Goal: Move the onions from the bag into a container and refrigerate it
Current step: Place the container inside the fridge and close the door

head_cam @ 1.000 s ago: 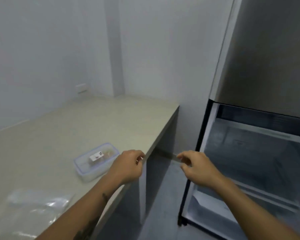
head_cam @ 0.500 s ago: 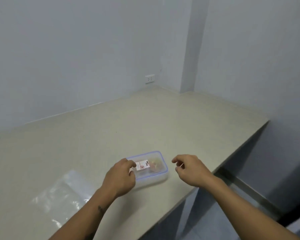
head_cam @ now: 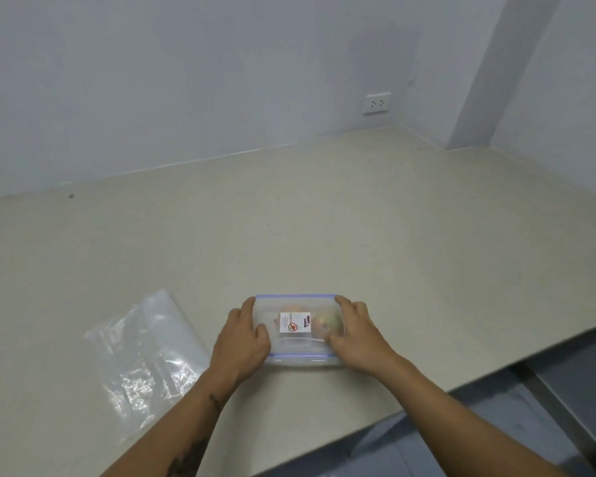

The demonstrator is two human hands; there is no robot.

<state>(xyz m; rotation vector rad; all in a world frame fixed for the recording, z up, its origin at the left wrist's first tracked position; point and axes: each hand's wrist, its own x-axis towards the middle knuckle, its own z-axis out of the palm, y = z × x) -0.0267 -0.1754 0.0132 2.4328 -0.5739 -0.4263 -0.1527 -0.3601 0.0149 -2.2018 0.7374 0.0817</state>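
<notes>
A clear plastic container (head_cam: pixel 298 304) with a blue-rimmed lid and a white label stands on the beige counter (head_cam: pixel 289 218) near its front edge. Onions (head_cam: pixel 326 321) show faintly through the lid. My left hand (head_cam: pixel 243 339) grips the container's left side, thumb on the lid. My right hand (head_cam: pixel 355 335) grips its right side the same way. An empty clear plastic bag (head_cam: pixel 148 352) lies flat on the counter to the left of my left forearm.
The counter meets white walls at the back and right, with a power outlet (head_cam: pixel 377 103) on the back wall. The counter's front edge (head_cam: pixel 461 383) runs diagonally at the lower right, with grey floor (head_cam: pixel 547 407) below it.
The view swung left from the open fridge to the counter. Both hands reached in and closed on the two sides of the container.
</notes>
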